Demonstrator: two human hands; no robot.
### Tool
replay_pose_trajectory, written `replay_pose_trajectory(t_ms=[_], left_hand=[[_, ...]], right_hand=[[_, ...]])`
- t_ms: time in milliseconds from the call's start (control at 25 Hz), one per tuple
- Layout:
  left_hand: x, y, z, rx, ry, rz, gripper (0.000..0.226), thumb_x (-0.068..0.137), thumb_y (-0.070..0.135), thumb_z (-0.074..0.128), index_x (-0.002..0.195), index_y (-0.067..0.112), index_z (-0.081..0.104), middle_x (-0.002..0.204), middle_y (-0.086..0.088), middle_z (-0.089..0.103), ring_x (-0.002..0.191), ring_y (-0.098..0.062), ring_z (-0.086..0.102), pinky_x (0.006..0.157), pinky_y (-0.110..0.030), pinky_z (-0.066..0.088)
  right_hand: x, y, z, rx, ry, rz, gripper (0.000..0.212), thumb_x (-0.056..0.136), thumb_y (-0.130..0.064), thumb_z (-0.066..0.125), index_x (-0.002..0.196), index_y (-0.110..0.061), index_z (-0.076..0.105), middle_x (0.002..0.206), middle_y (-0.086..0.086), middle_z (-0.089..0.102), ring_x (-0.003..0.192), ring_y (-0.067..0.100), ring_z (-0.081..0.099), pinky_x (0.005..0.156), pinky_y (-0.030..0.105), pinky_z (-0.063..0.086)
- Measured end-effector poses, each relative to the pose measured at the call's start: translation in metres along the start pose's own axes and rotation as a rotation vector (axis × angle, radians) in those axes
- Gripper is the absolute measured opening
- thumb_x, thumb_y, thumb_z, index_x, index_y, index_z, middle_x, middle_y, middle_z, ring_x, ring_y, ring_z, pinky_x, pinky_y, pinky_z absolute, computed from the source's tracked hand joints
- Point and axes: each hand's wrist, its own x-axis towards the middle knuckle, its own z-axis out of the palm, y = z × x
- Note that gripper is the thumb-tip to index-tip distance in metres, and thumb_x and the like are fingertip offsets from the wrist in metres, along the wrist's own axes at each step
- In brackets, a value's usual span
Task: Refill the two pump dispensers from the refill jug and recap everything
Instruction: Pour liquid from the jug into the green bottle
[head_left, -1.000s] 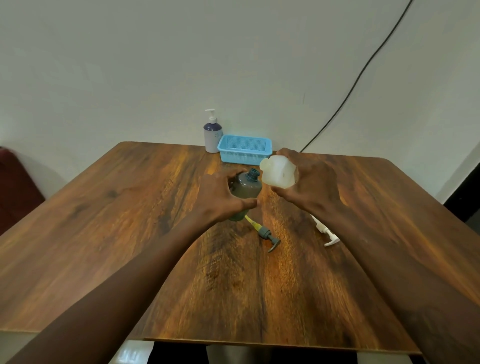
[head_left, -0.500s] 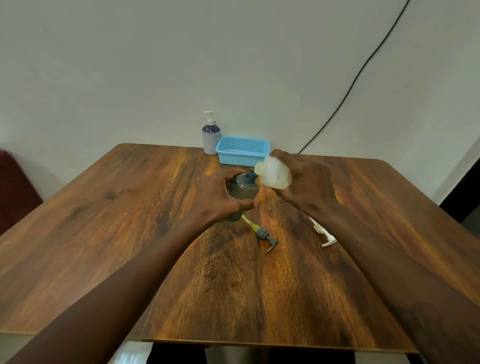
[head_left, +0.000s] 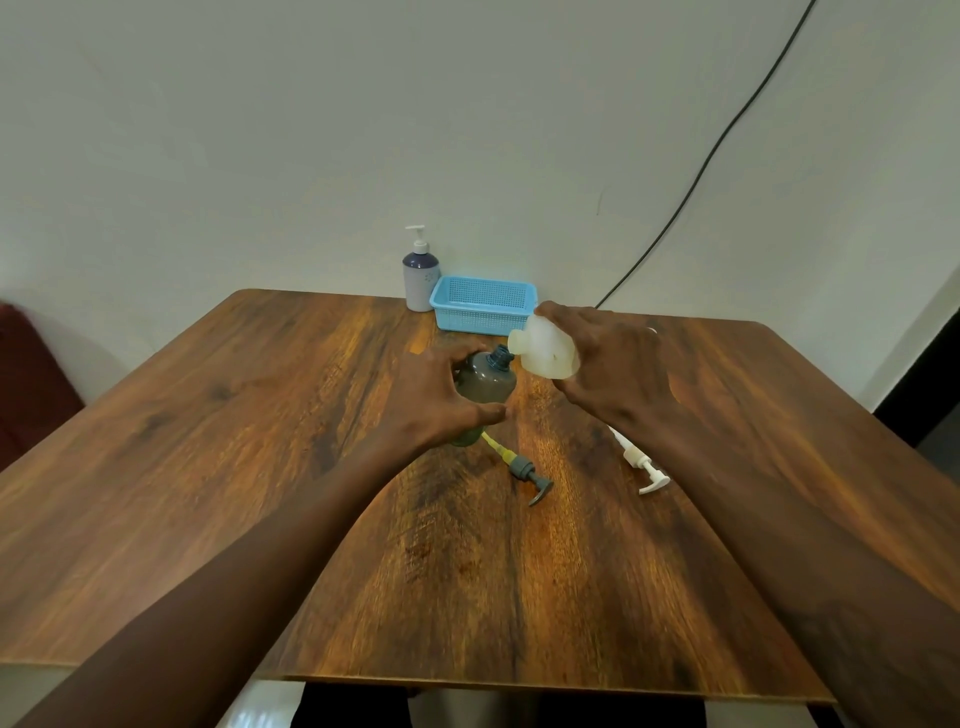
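Our left hand (head_left: 441, 400) grips the grey dispenser bottle (head_left: 485, 382), our right hand (head_left: 618, 369) the tilted refill jug (head_left: 548, 353); its spout (head_left: 517, 341) seems offset, so we centre it first.

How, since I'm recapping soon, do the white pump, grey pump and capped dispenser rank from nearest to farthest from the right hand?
1. white pump: on the table by the right hand, at its wrist.
2. grey pump: farther left, mid-table.
3. capped dispenser: upright at the far edge, beside the basket.

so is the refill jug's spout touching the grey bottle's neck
Cannot tell. In the head view the refill jug's spout and the grey bottle's neck overlap, but this one angle hides any gap between them.
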Motion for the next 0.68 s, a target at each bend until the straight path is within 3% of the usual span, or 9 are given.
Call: replay_pose_trajectory(t_ms=[80, 240, 360, 560, 680], left_hand=[[-0.0004, 0.0008, 0.0005, 0.008, 0.001, -0.002, 0.082, 0.065, 0.045, 0.091, 0.136, 0.020, 0.061, 0.122, 0.001, 0.071, 0.089, 0.001, 0.057, 0.065, 0.003, 0.042], [-0.0005, 0.0034, 0.0018, 0.004, -0.006, 0.000, 0.082, 0.064, 0.042, 0.092, 0.137, 0.019, 0.061, 0.121, -0.001, 0.072, 0.081, 0.011, 0.054, 0.067, 0.003, 0.042], [-0.0007, 0.0041, 0.0028, 0.006, -0.011, -0.008, 0.084, 0.064, 0.044, 0.092, 0.138, 0.020, 0.061, 0.121, 0.001, 0.071, 0.085, 0.005, 0.057, 0.065, 0.002, 0.043], [-0.0030, 0.0027, 0.0025, 0.000, -0.019, -0.026, 0.083, 0.063, 0.047, 0.091, 0.136, 0.021, 0.061, 0.117, 0.004, 0.071, 0.081, 0.009, 0.055, 0.063, -0.002, 0.045], [-0.0041, -0.0001, 0.0029, 0.000, -0.022, -0.038, 0.085, 0.063, 0.048, 0.091, 0.137, 0.019, 0.061, 0.119, 0.002, 0.071, 0.088, 0.000, 0.060, 0.068, -0.004, 0.045]], right_hand=[[-0.0003, 0.0000, -0.0013, 0.002, -0.005, 0.003, 0.070, 0.077, -0.028, 0.087, 0.140, -0.017, 0.058, 0.127, 0.013, 0.071, 0.099, 0.034, 0.072, 0.082, 0.049, 0.061], [-0.0010, -0.0014, -0.0040, 0.003, 0.005, -0.014, 0.072, 0.074, -0.022, 0.089, 0.139, -0.015, 0.060, 0.124, 0.015, 0.072, 0.098, 0.036, 0.072, 0.080, 0.050, 0.062], [-0.0004, -0.0020, -0.0062, 0.001, 0.014, -0.017, 0.073, 0.072, -0.019, 0.091, 0.138, -0.014, 0.061, 0.123, 0.016, 0.073, 0.097, 0.037, 0.073, 0.079, 0.050, 0.062], [-0.0010, -0.0015, -0.0072, 0.014, -0.012, 0.003, 0.073, 0.074, -0.022, 0.089, 0.140, -0.017, 0.059, 0.127, 0.014, 0.072, 0.101, 0.037, 0.072, 0.082, 0.051, 0.061], [-0.0002, -0.0014, -0.0070, 0.005, -0.007, -0.003, 0.073, 0.073, -0.022, 0.090, 0.140, -0.017, 0.059, 0.125, 0.013, 0.072, 0.100, 0.036, 0.072, 0.080, 0.050, 0.061]])
